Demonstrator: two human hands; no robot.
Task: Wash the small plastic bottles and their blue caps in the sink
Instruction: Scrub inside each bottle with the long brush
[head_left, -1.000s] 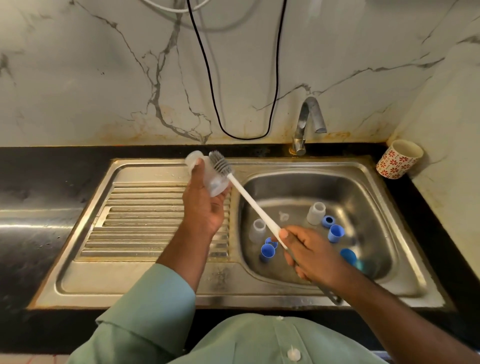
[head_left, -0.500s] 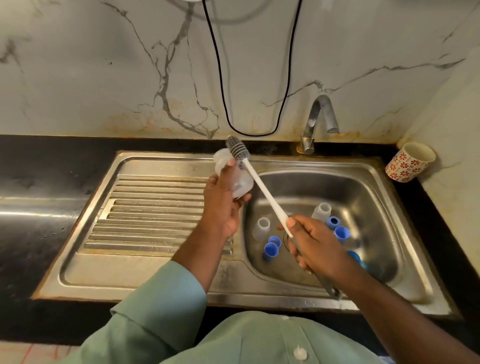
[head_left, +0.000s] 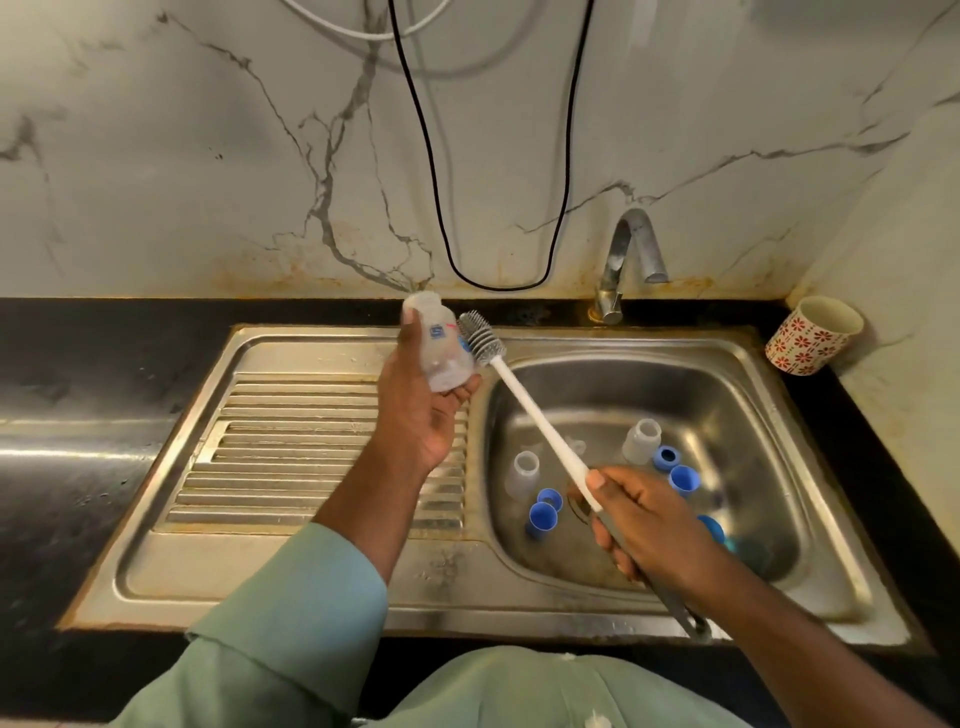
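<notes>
My left hand (head_left: 418, 410) grips a small clear plastic bottle (head_left: 439, 345) above the drainboard, its neck pointing up and away. My right hand (head_left: 641, 522) holds a long white-handled bottle brush (head_left: 540, 421) over the basin; its grey bristle head (head_left: 480, 338) lies against the bottle's right side. Down in the sink basin (head_left: 727, 395) stand two more clear bottles (head_left: 523, 474) (head_left: 641, 440) among several blue caps (head_left: 543, 517) (head_left: 683, 478). Another blue cap is partly hidden behind my right wrist.
A steel tap (head_left: 628, 254) rises behind the basin, with no water running. A red-flowered cup (head_left: 813, 335) stands at the back right corner of the black counter. A black cable (head_left: 498, 283) hangs down the marble wall. The ribbed drainboard (head_left: 291, 447) lies left.
The bottle has turned in my left hand, so its label now faces me. The brush head has slid from the bottle's top to its right side. The view has shifted slightly.
</notes>
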